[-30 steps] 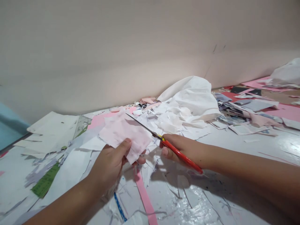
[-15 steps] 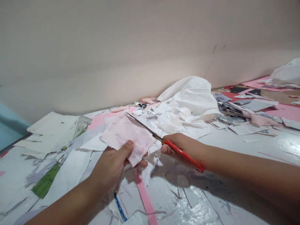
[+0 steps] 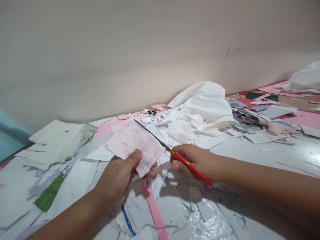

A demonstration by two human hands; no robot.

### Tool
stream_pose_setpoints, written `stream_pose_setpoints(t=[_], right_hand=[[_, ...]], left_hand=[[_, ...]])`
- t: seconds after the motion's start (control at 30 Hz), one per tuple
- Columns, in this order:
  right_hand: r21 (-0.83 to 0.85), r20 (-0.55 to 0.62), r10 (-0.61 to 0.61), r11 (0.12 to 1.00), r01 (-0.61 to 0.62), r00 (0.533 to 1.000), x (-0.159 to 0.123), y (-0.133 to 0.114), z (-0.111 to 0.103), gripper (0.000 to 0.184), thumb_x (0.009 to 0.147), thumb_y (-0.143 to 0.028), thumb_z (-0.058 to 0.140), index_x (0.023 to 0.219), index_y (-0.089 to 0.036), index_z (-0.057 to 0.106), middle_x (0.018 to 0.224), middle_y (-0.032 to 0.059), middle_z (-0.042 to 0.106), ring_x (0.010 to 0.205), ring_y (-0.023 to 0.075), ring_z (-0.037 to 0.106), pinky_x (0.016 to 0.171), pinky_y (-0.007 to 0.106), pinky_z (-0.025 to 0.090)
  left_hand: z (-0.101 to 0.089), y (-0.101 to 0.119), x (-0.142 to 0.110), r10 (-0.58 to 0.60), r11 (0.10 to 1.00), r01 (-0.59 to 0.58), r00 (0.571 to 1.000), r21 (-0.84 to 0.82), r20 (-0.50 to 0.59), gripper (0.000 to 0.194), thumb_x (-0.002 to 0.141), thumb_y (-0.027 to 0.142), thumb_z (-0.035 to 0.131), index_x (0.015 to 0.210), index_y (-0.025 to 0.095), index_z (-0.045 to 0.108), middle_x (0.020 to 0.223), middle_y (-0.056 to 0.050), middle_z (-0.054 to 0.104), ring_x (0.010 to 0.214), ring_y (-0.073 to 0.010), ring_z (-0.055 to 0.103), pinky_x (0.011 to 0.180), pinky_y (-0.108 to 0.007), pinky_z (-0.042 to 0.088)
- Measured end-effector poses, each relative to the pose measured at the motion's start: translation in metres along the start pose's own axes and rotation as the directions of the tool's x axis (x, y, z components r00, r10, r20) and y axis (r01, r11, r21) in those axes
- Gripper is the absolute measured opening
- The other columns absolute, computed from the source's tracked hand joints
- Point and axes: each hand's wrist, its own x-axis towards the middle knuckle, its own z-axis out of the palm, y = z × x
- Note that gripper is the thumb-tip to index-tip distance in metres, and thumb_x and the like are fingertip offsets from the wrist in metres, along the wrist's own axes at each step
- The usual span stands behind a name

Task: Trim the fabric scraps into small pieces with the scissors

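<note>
A pale pink piece of cloth or soft paper [image 3: 133, 140], roughly square, is pinched between the thumb and fingers of my left hand [image 3: 127, 166]. My right hand [image 3: 190, 160] grips red-handled scissors [image 3: 191, 168]. Their dark blades lie along the right edge of the pink piece, tips pointing up and left, and look nearly closed. Whether they bite into the edge I cannot tell. Below my left hand a pink paper strip [image 3: 156, 211] lies on the white surface [image 3: 212, 213].
Crumpled white sheets [image 3: 202, 103] are heaped against the wall [image 3: 125, 60]. To the right lies a pile of cut pieces [image 3: 265, 116]. White card [image 3: 57, 140], a green scrap [image 3: 50, 193] and a blue patterned strip [image 3: 128, 220] are at left and front, among scattered paper shreds.
My right hand and the scissor handles have shifted slightly left and down, and the scissors look more closed. My left hand and the pink piece have barely moved.
</note>
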Motion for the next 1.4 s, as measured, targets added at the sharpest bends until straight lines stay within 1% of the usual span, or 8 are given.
stream_pose_setpoints(t=[0.27, 0.5, 0.7, 0.9, 1.03, 1.13, 1.27, 1.4], right_hand=[[-0.068, 0.009, -0.124, 0.990, 0.124, 0.992, -0.002, -0.004, -0.001, 0.047, 0.081, -0.063, 0.032, 0.074, -0.017, 0.044, 0.069, -0.0002, 0.045, 0.060, 0.0118, 0.041, 0.053, 0.023, 0.036], [-0.113, -0.026, -0.085, 0.990, 0.082, 0.996, 0.001, -0.002, 0.003, 0.059, 0.079, -0.069, 0.025, 0.077, -0.016, 0.052, 0.071, 0.0028, 0.052, 0.061, 0.0141, 0.045, 0.055, 0.025, 0.036], [-0.135, -0.064, -0.055, 0.990, 0.046, 0.996, 0.003, -0.005, 0.005, 0.067, 0.073, -0.077, 0.017, 0.066, -0.017, 0.047, 0.060, -0.0004, 0.046, 0.054, 0.0116, 0.037, 0.048, 0.024, 0.029], [0.003, -0.132, -0.044, 0.999, 0.045, 0.990, 0.004, -0.001, 0.008, 0.062, 0.072, -0.076, 0.029, 0.059, -0.017, 0.044, 0.056, -0.0024, 0.038, 0.051, 0.0095, 0.032, 0.044, 0.023, 0.025], [0.141, -0.204, -0.049, 0.987, 0.079, 0.978, 0.005, 0.009, 0.012, 0.062, 0.078, -0.071, 0.018, 0.069, -0.017, 0.046, 0.058, -0.0013, 0.040, 0.052, 0.0108, 0.036, 0.046, 0.023, 0.029], [0.217, -0.149, -0.065, 0.971, 0.097, 0.987, 0.003, 0.006, 0.007, 0.061, 0.078, -0.071, 0.018, 0.079, -0.018, 0.045, 0.063, 0.0001, 0.044, 0.055, 0.0125, 0.041, 0.049, 0.025, 0.034], [0.030, -0.081, -0.236, 0.971, 0.239, 0.968, -0.001, -0.006, -0.005, 0.057, 0.074, -0.072, 0.033, 0.079, -0.017, 0.046, 0.074, 0.0030, 0.046, 0.065, 0.0156, 0.042, 0.056, 0.028, 0.037], [-0.079, -0.049, -0.161, 0.984, 0.157, 0.986, -0.001, -0.005, -0.009, 0.051, 0.077, -0.067, 0.036, 0.082, -0.017, 0.047, 0.074, 0.0027, 0.047, 0.064, 0.0151, 0.042, 0.053, 0.026, 0.034]], left_hand=[[0.006, 0.004, -0.008, -0.020, 0.973, 0.014, 1.000, 0.228, 0.021, 0.048, 0.072, 0.054, 0.051, 0.060, 0.011, 0.069, 0.054, -0.010, 0.068, 0.042, -0.0197, 0.060, 0.047, -0.028, 0.048], [0.013, 0.006, -0.011, -0.030, 0.932, 0.041, 0.999, 0.361, -0.035, 0.050, 0.076, 0.053, 0.046, 0.058, 0.013, 0.071, 0.052, -0.010, 0.068, 0.050, -0.0210, 0.062, 0.058, -0.028, 0.049], [0.013, 0.003, -0.011, -0.026, 0.922, 0.039, 0.999, 0.386, -0.037, 0.057, 0.075, 0.059, 0.041, 0.056, 0.014, 0.070, 0.053, -0.011, 0.068, 0.057, -0.0244, 0.064, 0.068, -0.032, 0.048], [0.009, 0.005, -0.007, -0.085, 0.968, 0.068, 0.994, 0.240, 0.062, 0.048, 0.076, 0.050, 0.047, 0.058, 0.012, 0.069, 0.052, -0.010, 0.068, 0.048, -0.0215, 0.062, 0.057, -0.030, 0.050], [0.010, 0.004, -0.007, -0.079, 0.993, 0.070, 0.991, 0.093, 0.105, 0.045, 0.076, 0.046, 0.049, 0.057, 0.009, 0.066, 0.049, -0.013, 0.065, 0.047, -0.0252, 0.062, 0.052, -0.035, 0.050], [0.009, 0.003, -0.006, -0.065, 0.997, 0.064, 0.998, 0.041, 0.025, 0.042, 0.075, 0.045, 0.051, 0.061, 0.009, 0.066, 0.050, -0.011, 0.065, 0.045, -0.0244, 0.062, 0.049, -0.035, 0.050], [0.004, 0.006, -0.002, 0.036, 0.999, -0.036, 0.988, 0.003, -0.151, 0.035, 0.072, 0.044, 0.056, 0.064, 0.011, 0.066, 0.055, -0.008, 0.067, 0.048, -0.0186, 0.061, 0.045, -0.029, 0.050], [0.002, 0.010, 0.002, 0.109, 0.994, -0.100, 0.944, 0.045, -0.312, 0.037, 0.071, 0.048, 0.058, 0.059, 0.013, 0.065, 0.056, -0.006, 0.069, 0.049, -0.0146, 0.059, 0.046, -0.023, 0.049]])
